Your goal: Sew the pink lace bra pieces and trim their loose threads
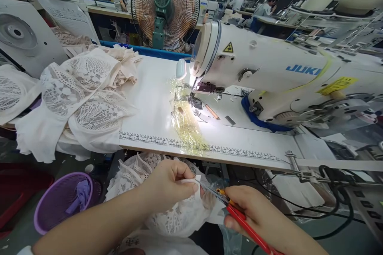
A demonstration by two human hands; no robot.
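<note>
My left hand [172, 181] pinches the edge of a white lace bra [176, 217] between thumb and fingers, over my lap. Wrapped around a pair of red-handled scissors [243, 221] is my right hand [254, 209]. The scissor blades point left and touch the fabric edge just beside my left fingertips. Something small and yellow-orange shows at the scissors' pivot near my right fingers. More of the lace garment hangs below the table edge, partly hidden behind my left hand and forearm.
A white JUKI sewing machine [263, 63] stands on the table [149, 99], with a ruler strip along its front edge. White lace bras [86, 99] are piled at left. A purple basket [44, 211] sits on the floor. A fan [163, 8] stands behind.
</note>
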